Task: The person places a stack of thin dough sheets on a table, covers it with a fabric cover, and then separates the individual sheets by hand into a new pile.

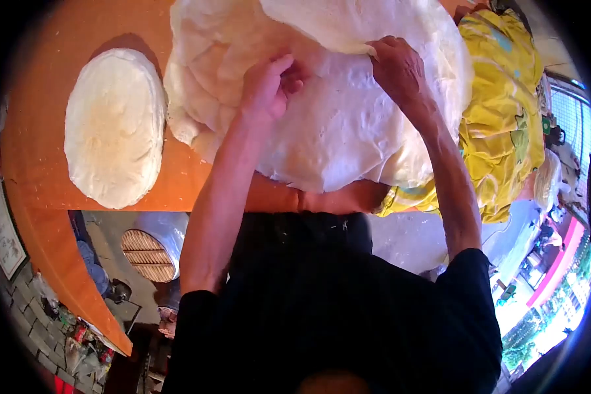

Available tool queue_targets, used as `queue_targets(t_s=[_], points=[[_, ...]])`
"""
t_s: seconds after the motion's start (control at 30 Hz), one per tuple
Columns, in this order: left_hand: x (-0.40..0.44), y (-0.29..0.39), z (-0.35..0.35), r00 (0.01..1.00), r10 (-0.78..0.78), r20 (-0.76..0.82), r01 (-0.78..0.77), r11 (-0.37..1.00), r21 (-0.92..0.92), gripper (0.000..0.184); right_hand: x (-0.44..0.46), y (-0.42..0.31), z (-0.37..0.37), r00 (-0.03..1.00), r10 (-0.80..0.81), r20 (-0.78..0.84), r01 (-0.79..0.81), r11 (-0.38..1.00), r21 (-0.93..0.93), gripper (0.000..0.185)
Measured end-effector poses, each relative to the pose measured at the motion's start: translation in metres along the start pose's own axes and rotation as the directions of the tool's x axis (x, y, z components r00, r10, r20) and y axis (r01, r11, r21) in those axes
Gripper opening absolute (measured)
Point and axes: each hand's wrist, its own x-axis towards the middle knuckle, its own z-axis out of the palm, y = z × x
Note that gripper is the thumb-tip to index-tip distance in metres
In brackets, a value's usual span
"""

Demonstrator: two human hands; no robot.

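A wide pile of thin, pale flatbread sheets [335, 131] covers the middle of the orange table. My right hand [397, 69] pinches the edge of the top sheet [328, 26], which is partly lifted and folded toward the far side. My left hand [270, 85] is over the left part of the pile, its fingers loosely curled and apart, with nothing seen between them. To the left lies a neat oval stack of flatbreads [115, 128], apart from both hands.
The orange tabletop [39, 98] runs along the left and front. A crumpled yellow patterned cloth [499, 118] lies against the pile's right side. Below the table edge stands a round container with a slatted top [149, 255]. A framed sign [6, 230] is at far left.
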Motion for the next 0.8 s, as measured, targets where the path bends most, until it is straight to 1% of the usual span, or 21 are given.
queue_targets(t_s=[0.03,0.07,0.1,0.13,0.2,0.23,0.33,0.37,0.47,0.57,0.6,0.63,0.67,0.7,0.77,0.8], points=[[-0.003,-0.004,0.0,0.999,-0.036,-0.003,0.036,0.999,-0.012,0.012,0.001,-0.003,-0.001,1.0,-0.016,-0.002,0.016,1.0,0.003,0.019],[-0.006,-0.009,0.001,0.997,-0.079,-0.008,0.079,0.996,0.038,0.012,-0.002,-0.006,0.0,1.0,-0.026,0.0,0.026,1.0,0.006,0.021],[-0.006,-0.011,0.005,0.993,-0.115,-0.009,0.115,0.99,0.086,0.012,0.0,-0.01,0.003,0.998,-0.051,-0.041,0.054,0.996,0.07,0.025],[-0.004,-0.012,0.009,0.99,-0.143,-0.006,0.143,0.981,0.129,0.013,-0.002,-0.014,0.006,0.996,-0.06,-0.058,0.065,0.994,0.085,0.025],[-0.004,-0.015,0.011,0.967,-0.245,0.073,0.228,0.956,0.187,0.013,-0.014,-0.024,0.014,0.991,-0.091,-0.096,0.101,0.989,0.111,0.024],[-0.003,-0.014,0.011,0.951,-0.291,0.107,0.263,0.94,0.219,0.013,-0.022,-0.025,0.016,0.993,-0.082,-0.079,0.091,0.989,0.114,0.026],[-0.006,-0.019,0.016,0.98,-0.194,0.049,0.172,0.941,0.292,0.012,-0.027,-0.027,0.017,0.992,-0.093,-0.087,0.098,0.994,0.055,0.031],[-0.001,-0.023,0.014,0.981,-0.184,0.064,0.163,0.957,0.241,0.011,-0.028,-0.03,0.016,0.985,-0.118,-0.123,0.129,0.987,0.092,0.036],[0.004,-0.021,0.014,0.964,-0.166,0.206,0.151,0.985,0.089,0.011,-0.034,-0.04,0.014,0.982,-0.111,-0.153,0.118,0.992,0.037,0.04],[0.0,-0.018,0.023,0.971,-0.143,0.19,0.129,0.988,0.083,0.012,-0.031,-0.034,0.024,0.986,-0.06,-0.155,0.054,0.998,-0.045,0.039],[-0.005,-0.021,0.022,0.969,-0.123,0.215,0.108,0.991,0.079,0.012,-0.029,-0.029,0.028,0.988,-0.033,-0.15,0.022,0.997,-0.078,0.038],[-0.011,-0.019,0.02,0.965,-0.094,0.244,0.078,0.994,0.075,0.013,-0.022,-0.026,0.026,0.994,-0.041,-0.105,0.031,0.995,-0.096,0.033],[-0.017,-0.016,0.018,0.96,-0.063,0.274,0.045,0.996,0.073,0.015,-0.015,-0.019,0.012,0.999,0.015,-0.037,-0.013,0.999,0.033,0.031],[-0.031,-0.011,0.014,0.964,-0.119,0.238,0.092,0.988,0.121,0.025,-0.002,-0.013,-0.015,0.997,0.063,0.041,-0.069,0.985,0.161,0.029],[-0.061,-0.018,-0.005,0.996,-0.046,0.073,0.029,0.977,0.213,0.029,0.01,-0.017,-0.05,0.989,0.099,0.112,-0.119,0.975,0.186,0.024],[-0.082,-0.021,-0.02,1.0,-0.004,0.031,-0.005,0.961,0.277,0.028,0.008,-0.027,-0.068,0.991,0.096,0.097,-0.104,0.991,0.087,0.021]])
